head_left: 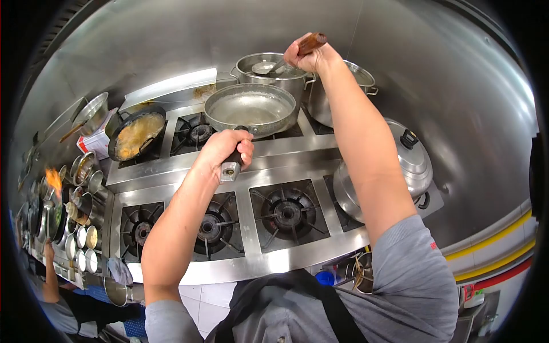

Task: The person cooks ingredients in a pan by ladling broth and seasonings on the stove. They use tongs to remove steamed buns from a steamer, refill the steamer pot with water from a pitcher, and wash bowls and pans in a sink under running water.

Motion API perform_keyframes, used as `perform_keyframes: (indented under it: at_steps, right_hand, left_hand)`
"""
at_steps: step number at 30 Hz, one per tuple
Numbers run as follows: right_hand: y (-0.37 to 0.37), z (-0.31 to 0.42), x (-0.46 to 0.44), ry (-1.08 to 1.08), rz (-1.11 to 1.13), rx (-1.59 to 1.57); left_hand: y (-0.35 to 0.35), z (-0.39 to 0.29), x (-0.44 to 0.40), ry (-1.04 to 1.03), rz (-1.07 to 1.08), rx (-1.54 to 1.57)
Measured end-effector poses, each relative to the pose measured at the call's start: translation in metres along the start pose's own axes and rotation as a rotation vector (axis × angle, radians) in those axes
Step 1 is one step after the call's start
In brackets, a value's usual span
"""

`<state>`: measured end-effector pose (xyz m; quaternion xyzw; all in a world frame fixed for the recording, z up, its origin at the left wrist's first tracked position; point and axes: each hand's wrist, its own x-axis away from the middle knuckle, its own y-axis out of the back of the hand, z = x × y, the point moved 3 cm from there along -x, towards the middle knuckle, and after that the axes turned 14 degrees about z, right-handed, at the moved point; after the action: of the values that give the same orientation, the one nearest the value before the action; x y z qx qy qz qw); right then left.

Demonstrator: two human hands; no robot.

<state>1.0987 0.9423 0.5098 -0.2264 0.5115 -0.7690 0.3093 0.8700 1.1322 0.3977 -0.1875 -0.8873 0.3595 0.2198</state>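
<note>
My left hand (pixel 227 150) is wrapped round the dark handle of a grey frying pan (pixel 251 108). The pan is held level over the back of the stove, close to a tall stockpot (pixel 249 59). Up by that pot, my right hand (pixel 304 54) grips the brown wooden handle of a ladle (pixel 314 42). The ladle's metal shaft slants down to the left, and its round bowl is at the pot's mouth. What the pot holds is mostly hidden.
A wok (pixel 137 132) with bubbling oil and golden food stands at the back left. A lidded pot (pixel 413 160) sits at right beside a second stockpot (pixel 361 74). Front burners (pixel 287 212) line the steel stove. At far left, another person's arm (pixel 50 274) is near a flame (pixel 53 182).
</note>
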Motion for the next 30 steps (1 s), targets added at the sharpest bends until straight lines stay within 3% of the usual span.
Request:
perform_keyframes:
  at_steps: [3,5,9,15,19,21,23,25,26,30]
  right_hand:
    - [-0.016,-0.009,0.022,-0.053,0.029,0.004]
    - [-0.040,-0.033,0.056,0.080,0.121,0.181]
    - [-0.044,-0.032,0.082,-0.069,0.083,0.314]
    - [-0.047,-0.083,0.143,-0.067,0.091,0.350]
    - [-0.028,-0.114,0.160,-0.172,-0.036,0.378]
    - [-0.030,-0.125,0.176,-0.139,-0.219,0.934]
    - [-0.034,-0.133,0.185,-0.067,-0.291,1.098]
    - [-0.046,-0.135,0.197,-0.098,-0.362,1.561]
    - [-0.040,-0.124,0.191,-0.183,-0.353,1.647]
    - [-0.065,-0.100,0.184,-0.148,-0.427,1.852]
  left_hand:
    - [0.000,-0.005,0.000,0.027,0.035,0.059]
    - [0.000,-0.011,0.003,0.030,0.026,0.068]
    - [-0.005,-0.023,0.007,0.078,0.045,0.101]
    - [-0.011,-0.038,0.015,0.008,0.038,0.057]
    - [-0.014,-0.036,0.017,-0.010,0.018,0.036]
    - [-0.014,-0.033,0.018,-0.018,0.018,0.015]
    - [-0.012,-0.032,0.018,-0.011,0.004,0.017]
    - [-0.008,-0.032,0.020,-0.007,0.001,0.013]
    - [-0.007,-0.032,0.020,-0.001,0.003,0.012]
    - [-0.002,-0.034,0.020,0.029,0.009,0.013]
